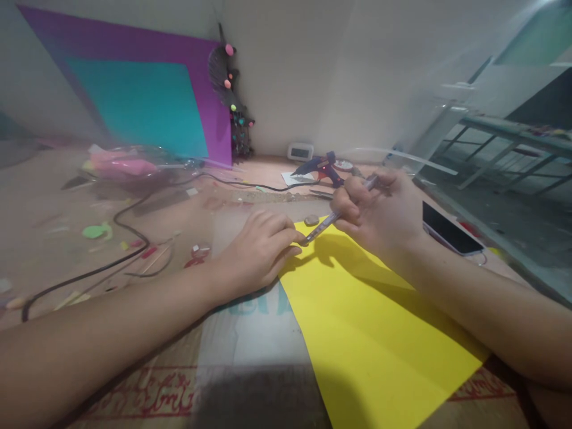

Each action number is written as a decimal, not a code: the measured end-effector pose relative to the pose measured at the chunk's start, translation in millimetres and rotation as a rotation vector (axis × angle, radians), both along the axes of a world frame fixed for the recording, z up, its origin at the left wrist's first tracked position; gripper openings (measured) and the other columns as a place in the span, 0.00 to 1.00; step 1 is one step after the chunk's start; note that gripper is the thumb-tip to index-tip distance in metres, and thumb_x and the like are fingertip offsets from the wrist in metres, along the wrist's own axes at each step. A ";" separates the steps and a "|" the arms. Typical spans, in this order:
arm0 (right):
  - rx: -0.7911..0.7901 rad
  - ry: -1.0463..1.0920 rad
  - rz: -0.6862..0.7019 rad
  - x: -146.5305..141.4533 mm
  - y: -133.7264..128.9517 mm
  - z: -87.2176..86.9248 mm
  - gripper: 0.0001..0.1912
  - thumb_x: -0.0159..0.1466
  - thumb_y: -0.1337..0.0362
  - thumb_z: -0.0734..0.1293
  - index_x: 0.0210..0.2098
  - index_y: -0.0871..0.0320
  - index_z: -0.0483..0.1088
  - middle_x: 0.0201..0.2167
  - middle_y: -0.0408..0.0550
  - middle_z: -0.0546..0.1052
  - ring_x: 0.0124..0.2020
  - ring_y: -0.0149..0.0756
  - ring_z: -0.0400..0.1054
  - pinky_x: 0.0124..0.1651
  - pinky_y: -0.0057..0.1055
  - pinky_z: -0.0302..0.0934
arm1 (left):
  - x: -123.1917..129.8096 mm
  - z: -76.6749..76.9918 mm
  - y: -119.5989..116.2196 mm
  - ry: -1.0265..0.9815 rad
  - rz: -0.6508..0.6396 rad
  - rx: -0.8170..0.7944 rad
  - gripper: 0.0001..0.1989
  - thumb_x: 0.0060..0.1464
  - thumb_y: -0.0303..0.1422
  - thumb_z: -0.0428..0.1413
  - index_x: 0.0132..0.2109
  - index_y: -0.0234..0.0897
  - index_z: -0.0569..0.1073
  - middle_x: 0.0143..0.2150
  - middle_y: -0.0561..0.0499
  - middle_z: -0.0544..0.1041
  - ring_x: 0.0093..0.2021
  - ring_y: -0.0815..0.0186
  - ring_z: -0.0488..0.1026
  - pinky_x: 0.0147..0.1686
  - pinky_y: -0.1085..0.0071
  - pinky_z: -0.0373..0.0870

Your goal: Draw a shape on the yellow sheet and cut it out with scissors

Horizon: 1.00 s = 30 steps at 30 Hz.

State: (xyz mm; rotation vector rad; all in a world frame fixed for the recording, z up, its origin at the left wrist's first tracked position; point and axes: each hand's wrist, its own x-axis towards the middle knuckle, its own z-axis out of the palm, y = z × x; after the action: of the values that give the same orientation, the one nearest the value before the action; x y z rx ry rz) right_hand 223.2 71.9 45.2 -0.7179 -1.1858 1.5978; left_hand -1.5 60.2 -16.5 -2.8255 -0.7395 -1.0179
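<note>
Unreadable red lettering (156,390) beside the yellow sheet (370,333)

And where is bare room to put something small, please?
Bare: the lower part of the yellow sheet, beside the right forearm, and the pale strip between that sheet and the left forearm. Crowded: the left side, with scraps around the black cable, and the back, near the glue gun.

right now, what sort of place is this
Probably a craft workspace: a glue gun sits toward the back of the table, a yellow sheet lies in front, and small coloured scraps are strewn at left.
</note>
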 end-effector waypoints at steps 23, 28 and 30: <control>0.000 -0.026 -0.009 -1.7 1.0 -1.5 0.24 0.61 0.44 0.58 0.19 0.53 0.51 0.16 0.42 0.58 0.18 0.31 0.49 0.20 0.28 0.48 | 0.9 0.7 1.2 0.004 0.001 -0.009 0.10 0.66 0.28 0.48 0.44 0.35 0.75 0.40 0.45 0.74 0.43 0.59 0.68 0.44 0.61 0.64; 0.006 -0.009 -0.051 -3.9 0.6 0.3 0.27 0.63 0.41 0.57 0.19 0.54 0.53 0.16 0.42 0.59 0.18 0.30 0.50 0.19 0.28 0.48 | 0.1 0.6 1.9 -0.008 0.037 -0.056 0.10 0.63 0.26 0.49 0.46 0.35 0.74 0.42 0.45 0.73 0.45 0.58 0.68 0.47 0.60 0.64; 0.036 -0.026 -0.086 -2.7 1.3 3.1 0.27 0.64 0.40 0.60 0.19 0.54 0.57 0.16 0.41 0.59 0.17 0.28 0.50 0.18 0.27 0.47 | -0.9 -0.5 3.6 -0.019 0.100 -0.109 0.11 0.59 0.24 0.51 0.47 0.34 0.73 0.43 0.45 0.73 0.47 0.57 0.68 0.49 0.59 0.65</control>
State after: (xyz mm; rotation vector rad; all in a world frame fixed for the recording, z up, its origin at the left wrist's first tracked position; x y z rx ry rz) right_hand 220.5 73.2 48.3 -0.7583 -1.1843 1.4967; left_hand -2.4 63.8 -17.0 -2.8383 -0.9558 -1.0212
